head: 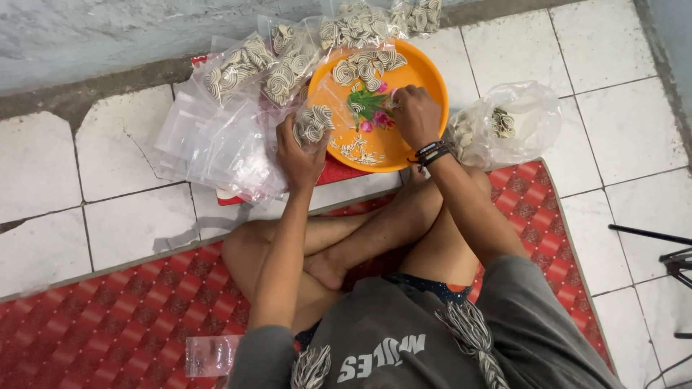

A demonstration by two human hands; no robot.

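My left hand (pixel 299 155) grips a small clear bag (pixel 314 124) partly filled with striped spiral cookies, held at the left rim of a round orange tray (pixel 418 79). Loose spiral cookies (pixel 364 68) lie at the tray's far side, above a painted flower pattern. My right hand (pixel 414 115), with dark bracelets on the wrist, reaches into the tray, fingers closed near the cookies; whether it holds one is hidden.
Filled cookie bags (pixel 249 65) and a pile of empty clear bags (pixel 209 140) lie left of the tray. A big clear bag (pixel 515 122) of cookies sits right of it. I sit cross-legged on a red patterned mat (pixel 115 310). A dark stand leg (pixel 663 248) pokes in at right.
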